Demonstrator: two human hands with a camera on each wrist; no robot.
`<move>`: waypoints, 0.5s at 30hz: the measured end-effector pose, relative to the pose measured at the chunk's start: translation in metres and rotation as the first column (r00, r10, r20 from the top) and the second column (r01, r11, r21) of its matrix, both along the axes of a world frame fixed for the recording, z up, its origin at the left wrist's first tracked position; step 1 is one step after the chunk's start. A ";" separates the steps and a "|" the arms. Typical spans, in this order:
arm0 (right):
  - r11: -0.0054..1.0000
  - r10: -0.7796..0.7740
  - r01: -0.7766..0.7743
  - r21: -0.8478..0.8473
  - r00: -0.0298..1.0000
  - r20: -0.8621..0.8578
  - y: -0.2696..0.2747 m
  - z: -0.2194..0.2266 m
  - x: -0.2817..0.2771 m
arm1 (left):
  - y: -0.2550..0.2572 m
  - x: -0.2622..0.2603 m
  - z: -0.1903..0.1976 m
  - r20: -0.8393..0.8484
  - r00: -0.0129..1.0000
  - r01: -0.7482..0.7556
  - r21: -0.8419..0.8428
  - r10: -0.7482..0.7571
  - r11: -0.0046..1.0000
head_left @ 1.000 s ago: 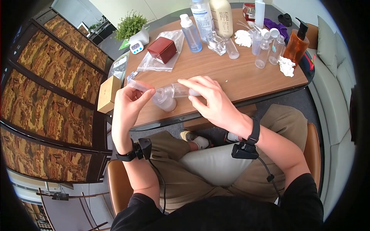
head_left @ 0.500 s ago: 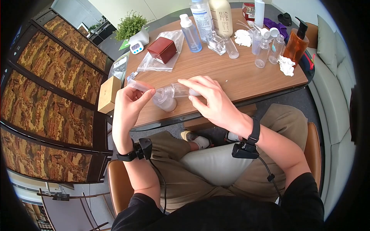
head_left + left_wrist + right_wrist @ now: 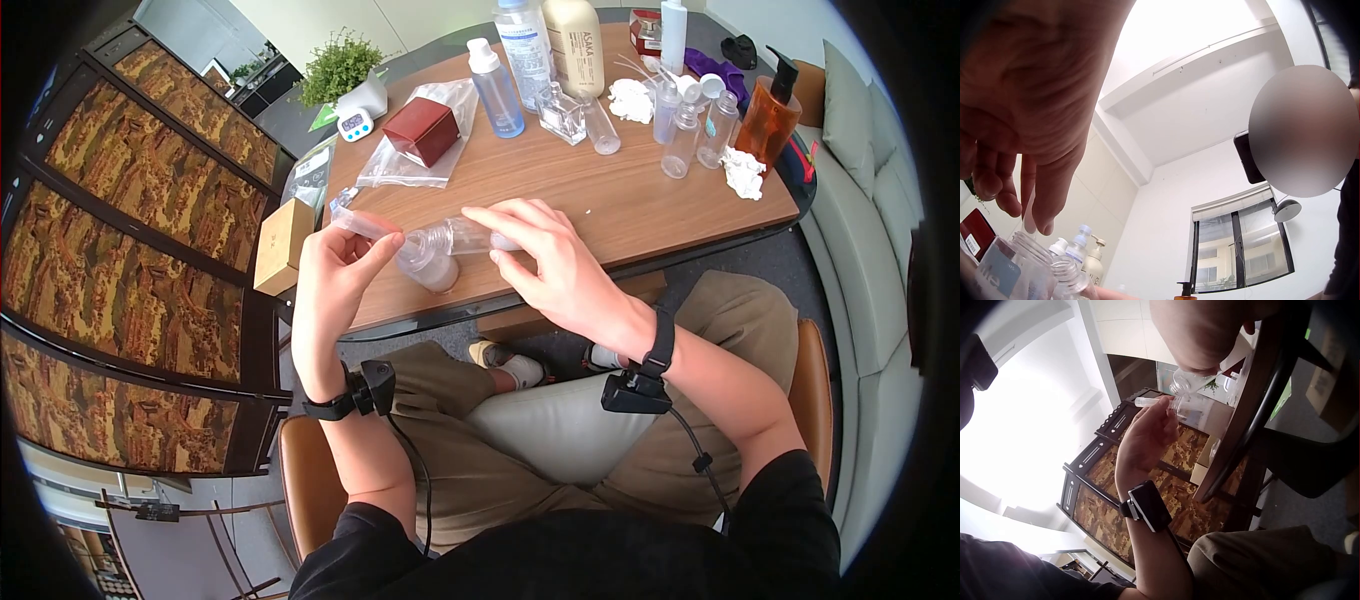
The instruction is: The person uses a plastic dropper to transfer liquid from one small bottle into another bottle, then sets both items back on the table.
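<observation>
In the head view my left hand (image 3: pixel 335 280) pinches a slim translucent plastic tube (image 3: pixel 362 224) between thumb and fingers. Its tip comes down at the mouth of a clear plastic bottle (image 3: pixel 432 270), which stands near the table's front edge with whitish content low inside. My right hand (image 3: pixel 555 255) holds a smaller clear bottle (image 3: pixel 468 236) tipped on its side, its neck right at the standing bottle's mouth. The left wrist view shows both threaded necks close together, and a blue label (image 3: pixel 1000 278) on the standing bottle. Fingers partly hide the tube's upper part.
A dark red box (image 3: pixel 422 130) lies on a clear zip bag (image 3: pixel 405 168) at the back left. Tall bottles (image 3: pixel 525 60) stand behind. To the right are small clear bottles (image 3: pixel 680 145), crumpled tissue (image 3: pixel 743 172) and an amber pump bottle (image 3: pixel 770 115). A cardboard box (image 3: pixel 282 245) sits left.
</observation>
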State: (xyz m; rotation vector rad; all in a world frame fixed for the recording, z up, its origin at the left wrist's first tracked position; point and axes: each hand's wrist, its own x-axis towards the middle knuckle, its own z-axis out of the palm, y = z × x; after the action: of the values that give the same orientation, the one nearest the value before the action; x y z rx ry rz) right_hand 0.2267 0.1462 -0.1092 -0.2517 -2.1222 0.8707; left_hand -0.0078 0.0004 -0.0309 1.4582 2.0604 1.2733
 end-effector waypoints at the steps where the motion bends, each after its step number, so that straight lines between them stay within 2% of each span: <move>1: 1.000 0.000 0.000 0.001 1.000 0.000 0.000 -0.001 0.000 | 0.000 0.000 0.000 -0.001 1.000 -0.001 0.000 0.001 1.000; 3: 1.000 -0.014 0.014 0.023 1.000 -0.013 0.000 -0.002 -0.001 | -0.001 -0.001 0.001 -0.002 1.000 -0.001 0.001 0.001 1.000; 5: 1.000 -0.011 0.011 0.021 1.000 -0.007 0.001 -0.002 -0.001 | -0.002 -0.001 0.004 0.001 1.000 -0.013 -0.075 0.013 0.997; 8: 1.000 -0.002 0.002 0.006 1.000 -0.001 0.000 0.000 0.000 | -0.001 0.003 0.002 0.008 1.000 -0.014 -0.010 0.014 1.000; 12: 1.000 0.006 -0.006 -0.007 1.000 -0.001 0.000 0.000 0.000 | -0.001 0.004 0.004 0.004 1.000 -0.018 -0.013 0.018 1.000; 15: 1.000 0.003 -0.003 -0.003 1.000 -0.006 0.000 0.000 0.000 | -0.002 0.001 0.006 -0.012 1.000 -0.022 -0.083 0.021 0.996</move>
State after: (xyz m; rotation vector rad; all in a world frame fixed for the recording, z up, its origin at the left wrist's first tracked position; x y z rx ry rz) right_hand 0.2265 0.1461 -0.1094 -0.2472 -2.1164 0.8759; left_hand -0.0072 -0.0017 -0.0249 1.4132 2.1154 1.1759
